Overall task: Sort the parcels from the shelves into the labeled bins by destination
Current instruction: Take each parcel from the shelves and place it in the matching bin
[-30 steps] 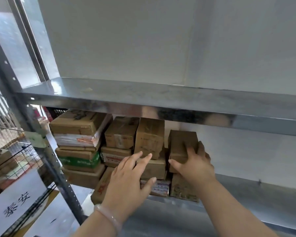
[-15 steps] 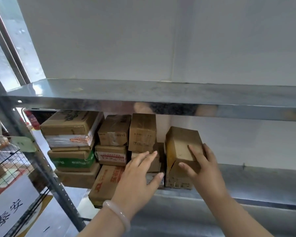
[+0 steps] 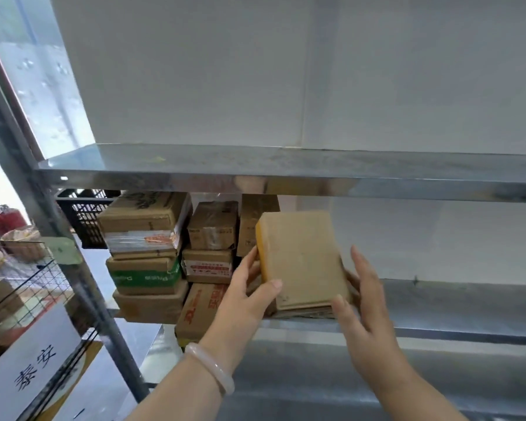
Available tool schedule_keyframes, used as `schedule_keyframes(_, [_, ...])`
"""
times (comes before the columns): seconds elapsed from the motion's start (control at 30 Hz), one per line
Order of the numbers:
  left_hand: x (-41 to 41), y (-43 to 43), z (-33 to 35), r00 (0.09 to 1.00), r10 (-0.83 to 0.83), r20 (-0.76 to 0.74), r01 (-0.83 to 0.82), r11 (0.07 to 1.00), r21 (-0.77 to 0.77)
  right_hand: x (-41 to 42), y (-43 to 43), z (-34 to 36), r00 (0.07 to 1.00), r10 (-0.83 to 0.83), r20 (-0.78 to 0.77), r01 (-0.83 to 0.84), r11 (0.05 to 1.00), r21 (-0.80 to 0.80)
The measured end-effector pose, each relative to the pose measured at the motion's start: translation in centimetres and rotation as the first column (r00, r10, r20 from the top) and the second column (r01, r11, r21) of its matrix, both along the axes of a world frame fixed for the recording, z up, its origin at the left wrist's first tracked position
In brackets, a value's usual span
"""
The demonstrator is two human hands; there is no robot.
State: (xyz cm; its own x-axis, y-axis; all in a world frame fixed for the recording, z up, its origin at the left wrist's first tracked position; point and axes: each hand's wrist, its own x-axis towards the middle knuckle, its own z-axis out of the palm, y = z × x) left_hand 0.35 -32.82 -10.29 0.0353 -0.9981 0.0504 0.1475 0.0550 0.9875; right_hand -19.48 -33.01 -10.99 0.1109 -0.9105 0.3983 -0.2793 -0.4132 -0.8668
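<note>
Against the shelf (image 3: 444,302), a parcel (image 3: 301,256) stands long axis up, straight ahead, left hand (image 3: 243,302) and right hand (image 3: 368,314) gripping its side edges.

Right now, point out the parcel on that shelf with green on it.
The green-banded box, second from the bottom of the leftmost stack; none of the others shows green.

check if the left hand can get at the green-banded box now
Probably not yet: the left hand and right hand both hold the parcel. The green-banded box has a free front but sits pinned mid-stack.
</note>
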Motion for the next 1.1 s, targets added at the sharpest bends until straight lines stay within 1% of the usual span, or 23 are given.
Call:
schedule_keyframes(0.03, [0.5, 0.5, 0.1, 0.998, 0.006, -0.070, -0.005, 1.000, 0.014, 0.4, -0.1, 0.4, 0.986, 0.082, 0.146, -0.104, 0.983, 0.151])
schedule_keyframes(0.07, [0.9, 1.0, 0.2, 0.991, 0.026, -0.134, -0.022, 0.999, 0.028, 0.9, -0.3, 0.7, 0.947, 0.164, 0.278, -0.243, 0.929, 0.280])
schedule_keyframes(0.1, [1.4, 1.5, 0.3, 0.984, 0.062, -0.168, -0.056, 0.998, 0.038, 1.4, -0.5, 0.9, 0.904, 0.214, 0.370, -0.349, 0.870, 0.348])
schedule_keyframes(0.13, [1.8, 2.1, 0.6, 0.981, 0.106, -0.162, -0.100, 0.994, 0.047, 2.0, -0.6, 0.9, 0.888, 0.240, 0.392, -0.391, 0.842, 0.372])
schedule_keyframes(0.17, [2.3, 2.6, 0.7, 0.982, 0.156, -0.104, -0.152, 0.987, 0.051, 2.7, -0.6, 1.0, 0.891, 0.249, 0.380, -0.394, 0.840, 0.373])
schedule_keyframes(0.2, [2.8, 3.1, 0.9, 0.978, 0.207, -0.007, -0.206, 0.978, 0.036, 3.5, -0.5, 1.1, 0.908, 0.241, 0.341, -0.362, 0.862, 0.355])
schedule_keyframes(0.27, [4.0, 4.2, 1.1, 0.926, 0.311, 0.216, -0.312, 0.950, -0.029, 5.4, -0.3, 1.3, 0.964, 0.211, 0.164, -0.252, 0.924, 0.288])
schedule_keyframes(0.3, [4.7, 4.6, 1.1, 0.901, 0.343, 0.264, -0.345, 0.938, -0.041, 6.4, -0.2, 1.4, 0.978, 0.204, 0.042, -0.208, 0.947, 0.245])
schedule_keyframes(0.37, [6.1, 5.3, 0.8, 0.906, 0.339, 0.252, -0.347, 0.938, -0.013, 8.4, 0.4, 1.6, 0.959, 0.214, -0.187, -0.186, 0.970, 0.153])
schedule_keyframes(0.4, [6.6, 5.8, 0.8, 0.916, 0.333, 0.222, -0.344, 0.939, 0.010, 9.5, 0.8, 1.6, 0.933, 0.235, -0.272, -0.213, 0.971, 0.107])
schedule_keyframes(0.47, [7.7, 6.8, 0.7, 0.918, 0.368, 0.144, -0.381, 0.922, 0.070, 11.4, 1.5, 1.6, 0.872, 0.291, -0.394, -0.307, 0.952, 0.024])
schedule_keyframes(0.5, [8.2, 7.4, 0.8, 0.913, 0.397, 0.090, -0.405, 0.909, 0.096, 12.1, 1.8, 1.5, 0.851, 0.317, -0.419, -0.354, 0.935, -0.011])
schedule_keyframes(0.53, [8.9, 8.0, 0.8, 0.904, 0.425, 0.037, -0.426, 0.898, 0.112, 12.8, 2.0, 1.5, 0.837, 0.349, -0.421, -0.397, 0.918, -0.027])
schedule_keyframes(0.57, [9.6, 8.6, 0.9, 0.893, 0.449, -0.005, -0.445, 0.887, 0.118, 13.4, 2.1, 1.6, 0.836, 0.389, -0.386, -0.432, 0.901, -0.029])
schedule_keyframes(0.63, [10.7, 10.0, 1.0, 0.862, 0.502, -0.076, -0.492, 0.863, 0.118, 14.5, 1.7, 1.5, 0.855, 0.469, -0.220, -0.481, 0.877, 0.001])
schedule_keyframes(0.7, [11.3, 11.1, 1.1, 0.813, 0.560, -0.160, -0.548, 0.829, 0.113, 15.9, 1.0, 1.0, 0.837, 0.546, -0.045, -0.542, 0.837, 0.076])
schedule_keyframes(0.73, [11.3, 11.5, 1.1, 0.784, 0.585, -0.206, -0.576, 0.810, 0.108, 16.6, 0.7, 0.8, 0.799, 0.601, 0.021, -0.598, 0.790, 0.135])
schedule_keyframes(0.8, [11.5, 12.0, 1.0, 0.741, 0.607, -0.287, -0.605, 0.789, 0.107, 18.0, 0.6, 0.9, 0.676, 0.725, 0.131, -0.730, 0.636, 0.251])
schedule_keyframes(0.83, [11.6, 12.3, 0.9, 0.711, 0.632, -0.308, -0.631, 0.767, 0.118, 18.7, 0.6, 1.1, 0.615, 0.772, 0.159, -0.780, 0.567, 0.264])
schedule_keyframes(0.87, [11.8, 12.6, 0.9, 0.687, 0.659, -0.306, -0.652, 0.745, 0.140, 19.2, 0.7, 1.0, 0.593, 0.789, 0.159, -0.798, 0.549, 0.249])
schedule_keyframes(0.9, [11.9, 12.8, 0.9, 0.667, 0.690, -0.283, -0.677, 0.719, 0.157, 19.6, 0.7, 0.8, 0.596, 0.790, 0.144, -0.797, 0.562, 0.221])
schedule_keyframes(1.03, [12.6, 13.8, 0.2, 0.576, 0.813, -0.085, -0.794, 0.581, 0.179, 21.3, 0.7, -0.1, 0.685, 0.729, 0.010, -0.727, 0.682, 0.074])
schedule_keyframes(1.1, [12.6, 14.3, 0.2, 0.530, 0.848, -0.005, -0.837, 0.524, 0.156, 22.0, 0.7, -0.7, 0.700, 0.710, -0.075, -0.712, 0.702, -0.007])
